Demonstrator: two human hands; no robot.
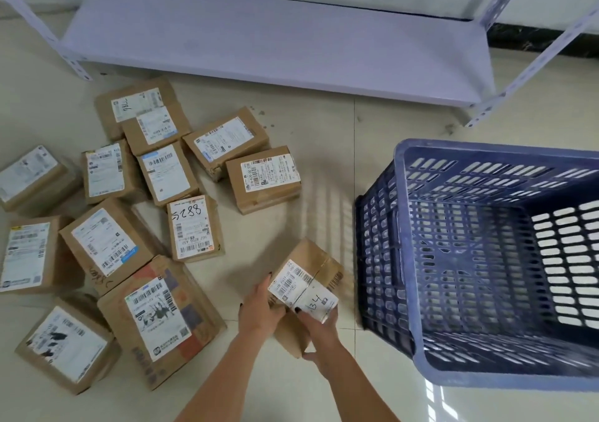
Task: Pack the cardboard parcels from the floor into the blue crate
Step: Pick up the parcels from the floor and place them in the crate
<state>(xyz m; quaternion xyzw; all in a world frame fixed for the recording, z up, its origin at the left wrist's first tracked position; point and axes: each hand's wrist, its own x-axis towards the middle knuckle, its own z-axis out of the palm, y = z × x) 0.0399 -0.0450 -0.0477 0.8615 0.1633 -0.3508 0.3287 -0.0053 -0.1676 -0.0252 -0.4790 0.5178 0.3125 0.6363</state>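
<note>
Labelled cardboard parcel [308, 287] at lower centre, tilted, gripped by both hands: left hand [259, 311] fingers wrapped on its left side, right hand [319, 324] fingers clamped on its near end. Blue crate [486, 259] just right, empty. Other parcels [113, 227] scattered across floor [324, 162] at left. White shelf [275, 42] along top.

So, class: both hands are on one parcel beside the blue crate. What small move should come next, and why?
Probably lift the held parcel to the right, over the near rim of the blue crate, and lower it inside. The left hand and right hand already grip it from both sides, the crate looks empty, and the other parcels lie further left on the floor.
</note>
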